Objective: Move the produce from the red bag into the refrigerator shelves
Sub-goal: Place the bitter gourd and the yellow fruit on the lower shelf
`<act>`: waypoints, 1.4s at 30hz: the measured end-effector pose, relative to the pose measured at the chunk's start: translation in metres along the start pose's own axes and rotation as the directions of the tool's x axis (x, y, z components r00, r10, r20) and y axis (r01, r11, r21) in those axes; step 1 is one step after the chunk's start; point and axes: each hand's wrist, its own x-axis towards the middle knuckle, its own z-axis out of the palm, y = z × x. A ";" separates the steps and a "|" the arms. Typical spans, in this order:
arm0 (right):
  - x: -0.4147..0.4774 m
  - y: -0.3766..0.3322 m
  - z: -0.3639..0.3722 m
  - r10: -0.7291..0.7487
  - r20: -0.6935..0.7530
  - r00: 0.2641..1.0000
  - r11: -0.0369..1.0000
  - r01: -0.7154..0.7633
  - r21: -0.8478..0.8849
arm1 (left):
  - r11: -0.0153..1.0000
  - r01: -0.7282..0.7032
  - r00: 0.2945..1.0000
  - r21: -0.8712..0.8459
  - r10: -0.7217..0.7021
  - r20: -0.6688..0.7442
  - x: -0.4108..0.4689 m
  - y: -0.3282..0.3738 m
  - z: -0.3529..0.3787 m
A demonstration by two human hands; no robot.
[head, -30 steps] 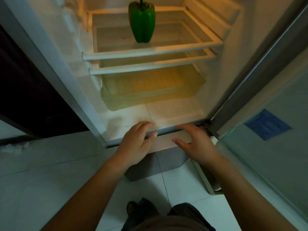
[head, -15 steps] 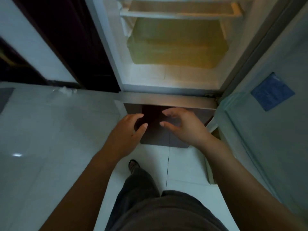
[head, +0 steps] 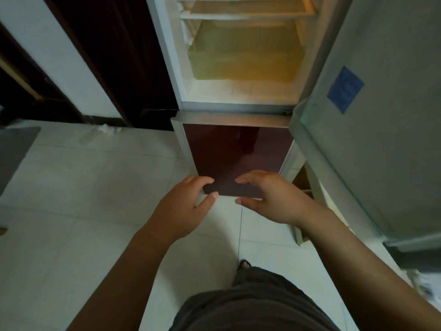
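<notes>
The refrigerator's upper compartment stands open ahead, with a yellowish crisper drawer (head: 245,56) under a white shelf edge (head: 248,16). No produce and no red bag are in view. My left hand (head: 183,206) and my right hand (head: 269,199) hover side by side in front of the dark red lower door (head: 236,154), fingers relaxed and holding nothing. Both hands are over the white tiled floor, near the lower door's bottom edge.
The open fridge door (head: 386,120) with a blue sticker (head: 344,89) fills the right side. A dark wooden door frame (head: 114,58) stands left of the fridge. My leg and a foot (head: 244,263) show below. A grey object (head: 14,151) sits at far left.
My view has tilted down and pulled back; the green pepper on the shelf has left the frame. Both hands have dropped from the compartment's sill to in front of the lower door.
</notes>
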 end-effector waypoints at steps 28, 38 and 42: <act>-0.405 0.075 0.031 0.518 -0.102 0.849 0.853 -0.503 0.139 | 0.963 -0.234 0.884 -0.136 0.269 0.381 -0.171 0.229 0.196; -0.577 0.212 -0.030 0.639 -0.272 0.720 0.767 -0.623 0.153 | 0.914 -0.366 0.751 -0.176 0.402 0.524 -0.149 0.426 0.356; -0.602 0.253 -0.051 0.649 -0.238 0.722 0.761 -0.619 0.197 | 0.934 -0.319 0.762 -0.161 0.354 0.542 -0.141 0.457 0.376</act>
